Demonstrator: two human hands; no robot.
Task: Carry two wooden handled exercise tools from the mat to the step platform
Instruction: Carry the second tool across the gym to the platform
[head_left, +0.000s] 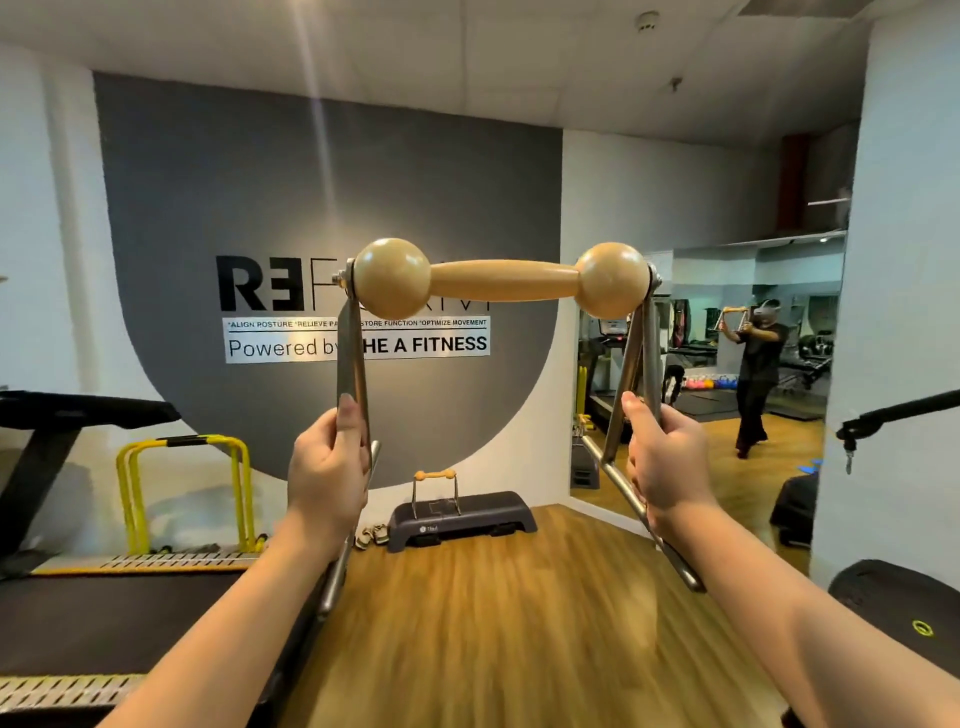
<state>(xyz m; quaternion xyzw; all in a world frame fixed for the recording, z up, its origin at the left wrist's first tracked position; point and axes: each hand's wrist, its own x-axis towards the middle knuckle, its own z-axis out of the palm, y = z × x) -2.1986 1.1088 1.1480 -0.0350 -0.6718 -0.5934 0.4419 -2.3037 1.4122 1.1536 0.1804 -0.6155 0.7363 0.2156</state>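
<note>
I am gripping the wooden-handled tool (503, 280) by its metal legs, left hand (327, 467) and right hand (667, 465) each clamped on one. The step platform (462, 514) is lying straight ahead, below the crosswise handle, equally near both hands, already bearing the second tool (435, 491).

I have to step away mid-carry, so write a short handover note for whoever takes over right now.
Left hand grips the left metal leg of the held tool; right hand grips its right leg. The tool is raised upright at chest height, wooden handle on top.
Done: one tool already stands on the step platform by the far wall.
Left: walk across the wood floor and set the held tool on the platform beside the first.
</note>
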